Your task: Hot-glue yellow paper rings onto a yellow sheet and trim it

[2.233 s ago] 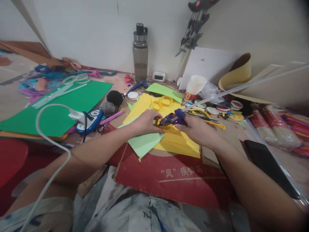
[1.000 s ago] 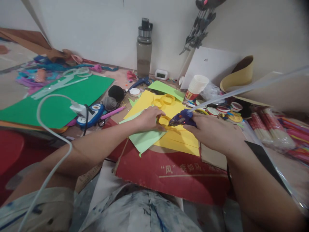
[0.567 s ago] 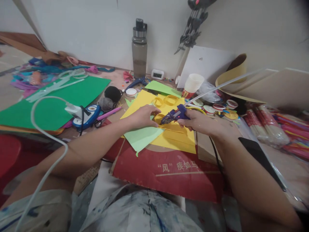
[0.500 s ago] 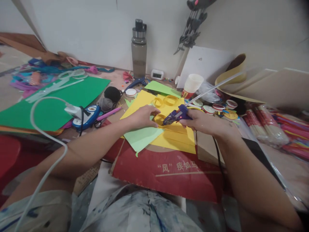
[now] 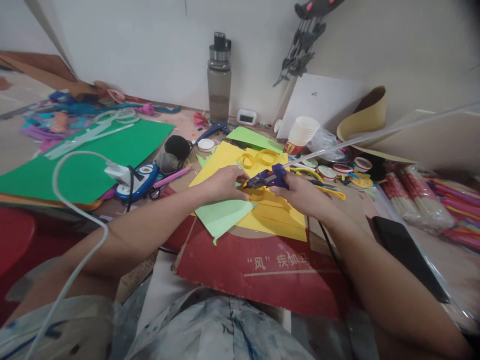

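My right hand (image 5: 299, 192) is wrapped round a dark blue glue gun (image 5: 267, 177), with a long clear glue stick (image 5: 348, 143) rising from its back. The gun's nozzle points left, at a yellow paper loop (image 5: 256, 194) beside my left hand (image 5: 227, 182). My left hand is curved, its thumb and fingers at the loop's left side; the fingertips' contact is small and partly hidden. Two more yellow paper loops (image 5: 267, 157) lie behind on yellow paper (image 5: 221, 159). A light green sheet (image 5: 221, 219) lies under my left wrist.
A red cardboard piece (image 5: 262, 280) lies in front. Farther back stand a water bottle (image 5: 219, 82) and paper cups (image 5: 303, 132). To the left are green sheets (image 5: 123, 150) and a blue power strip (image 5: 139, 184) with a white cable; to the right, a black phone (image 5: 405, 252) and yellow scissors (image 5: 330, 187).
The glue gun in my right hand has moved slightly left, its nozzle closer to my left fingers, and the glue stick now slants lower. The view has shifted a little.
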`<move>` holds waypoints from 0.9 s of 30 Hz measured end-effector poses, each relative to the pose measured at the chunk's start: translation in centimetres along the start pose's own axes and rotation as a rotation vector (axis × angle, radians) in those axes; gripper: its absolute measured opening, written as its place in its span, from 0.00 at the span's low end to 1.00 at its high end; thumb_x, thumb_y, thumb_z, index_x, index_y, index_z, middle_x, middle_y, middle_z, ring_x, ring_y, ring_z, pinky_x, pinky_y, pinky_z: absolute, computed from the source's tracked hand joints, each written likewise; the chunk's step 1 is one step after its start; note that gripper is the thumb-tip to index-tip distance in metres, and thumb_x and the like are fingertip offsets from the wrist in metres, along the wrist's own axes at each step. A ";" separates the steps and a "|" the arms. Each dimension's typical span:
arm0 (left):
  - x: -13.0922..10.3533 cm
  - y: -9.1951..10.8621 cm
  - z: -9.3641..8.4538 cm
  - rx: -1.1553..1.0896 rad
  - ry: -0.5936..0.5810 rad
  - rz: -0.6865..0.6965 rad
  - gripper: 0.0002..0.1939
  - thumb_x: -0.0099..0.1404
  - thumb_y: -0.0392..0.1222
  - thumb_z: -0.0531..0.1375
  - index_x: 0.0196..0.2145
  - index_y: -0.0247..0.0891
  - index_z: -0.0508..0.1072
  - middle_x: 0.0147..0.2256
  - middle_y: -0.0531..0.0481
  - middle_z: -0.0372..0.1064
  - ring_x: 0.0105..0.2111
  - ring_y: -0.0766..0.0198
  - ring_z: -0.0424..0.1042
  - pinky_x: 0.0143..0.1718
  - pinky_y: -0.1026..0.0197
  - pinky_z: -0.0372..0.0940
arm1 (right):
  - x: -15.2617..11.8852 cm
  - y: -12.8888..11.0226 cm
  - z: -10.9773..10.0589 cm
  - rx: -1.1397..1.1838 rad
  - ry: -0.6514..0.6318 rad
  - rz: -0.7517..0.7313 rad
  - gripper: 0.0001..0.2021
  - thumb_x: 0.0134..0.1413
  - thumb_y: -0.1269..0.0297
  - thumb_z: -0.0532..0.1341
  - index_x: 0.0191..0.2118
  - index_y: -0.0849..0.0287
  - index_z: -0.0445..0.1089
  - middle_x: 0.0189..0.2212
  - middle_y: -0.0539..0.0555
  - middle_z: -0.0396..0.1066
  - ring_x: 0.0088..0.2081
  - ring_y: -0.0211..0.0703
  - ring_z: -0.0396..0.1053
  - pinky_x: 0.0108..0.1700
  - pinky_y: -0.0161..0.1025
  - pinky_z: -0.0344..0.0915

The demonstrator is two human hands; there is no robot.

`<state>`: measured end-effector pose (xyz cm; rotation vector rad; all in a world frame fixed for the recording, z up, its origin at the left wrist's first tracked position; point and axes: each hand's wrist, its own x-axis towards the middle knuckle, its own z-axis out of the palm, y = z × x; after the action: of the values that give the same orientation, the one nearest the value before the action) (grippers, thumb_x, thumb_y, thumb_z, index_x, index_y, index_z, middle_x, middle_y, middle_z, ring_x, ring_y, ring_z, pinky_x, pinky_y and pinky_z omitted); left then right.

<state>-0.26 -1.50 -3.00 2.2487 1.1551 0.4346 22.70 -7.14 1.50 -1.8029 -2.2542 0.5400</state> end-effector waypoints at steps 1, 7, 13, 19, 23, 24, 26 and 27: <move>0.0 0.0 0.0 0.006 0.003 0.009 0.25 0.49 0.49 0.72 0.44 0.37 0.76 0.44 0.44 0.76 0.44 0.56 0.75 0.44 0.58 0.67 | -0.1 -0.2 0.1 -0.018 0.016 0.004 0.12 0.63 0.58 0.57 0.44 0.62 0.71 0.42 0.61 0.76 0.42 0.50 0.71 0.42 0.40 0.63; -0.1 0.0 0.0 0.047 0.007 0.044 0.23 0.49 0.49 0.72 0.42 0.38 0.76 0.41 0.47 0.75 0.41 0.56 0.73 0.41 0.59 0.64 | -0.9 -1.3 0.3 -0.139 0.060 -0.010 0.13 0.66 0.59 0.54 0.45 0.62 0.70 0.43 0.64 0.76 0.46 0.54 0.72 0.45 0.41 0.63; 0.1 -0.1 0.1 0.069 0.005 0.035 0.24 0.49 0.49 0.72 0.42 0.37 0.77 0.40 0.47 0.74 0.39 0.57 0.72 0.39 0.59 0.62 | -1.1 -1.7 0.6 -0.313 0.096 -0.044 0.15 0.68 0.60 0.51 0.45 0.65 0.70 0.45 0.66 0.75 0.47 0.56 0.72 0.47 0.44 0.63; 0.1 -0.3 0.1 0.049 0.006 0.041 0.26 0.48 0.49 0.72 0.44 0.37 0.77 0.42 0.46 0.75 0.41 0.57 0.72 0.40 0.59 0.63 | -1.6 -2.5 0.3 -0.417 0.089 -0.014 0.16 0.69 0.60 0.50 0.48 0.65 0.70 0.45 0.65 0.76 0.47 0.55 0.73 0.47 0.44 0.63; 0.2 -0.3 0.2 0.056 0.003 0.052 0.25 0.49 0.48 0.72 0.44 0.37 0.77 0.42 0.46 0.75 0.41 0.57 0.72 0.40 0.59 0.63 | -2.3 -3.3 -0.2 -0.452 0.056 0.026 0.15 0.69 0.59 0.51 0.46 0.62 0.70 0.44 0.65 0.76 0.44 0.52 0.73 0.43 0.42 0.62; 0.3 -0.4 0.2 0.065 0.005 0.053 0.25 0.49 0.48 0.72 0.44 0.37 0.77 0.42 0.46 0.75 0.41 0.57 0.72 0.41 0.58 0.63 | -2.5 -3.4 -0.4 -0.461 0.037 0.019 0.14 0.69 0.60 0.51 0.45 0.62 0.70 0.44 0.65 0.76 0.44 0.52 0.73 0.42 0.42 0.62; 0.3 -0.4 0.2 0.087 0.006 0.055 0.24 0.49 0.48 0.72 0.43 0.37 0.76 0.42 0.46 0.75 0.41 0.56 0.72 0.41 0.58 0.63 | -2.8 -3.6 -0.7 -0.479 -0.004 0.007 0.14 0.69 0.62 0.50 0.45 0.63 0.70 0.43 0.65 0.76 0.42 0.51 0.73 0.42 0.42 0.61; 0.3 -0.4 0.2 0.097 0.006 0.056 0.23 0.50 0.49 0.72 0.43 0.37 0.76 0.42 0.46 0.75 0.42 0.56 0.72 0.41 0.58 0.63 | -3.0 -3.7 -0.8 -0.482 -0.015 0.010 0.14 0.69 0.63 0.49 0.44 0.63 0.70 0.43 0.65 0.76 0.42 0.51 0.73 0.41 0.42 0.61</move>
<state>-0.22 -1.13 -3.34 2.3692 1.1415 0.4162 20.38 -10.62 3.91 -2.0155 -2.5465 0.0010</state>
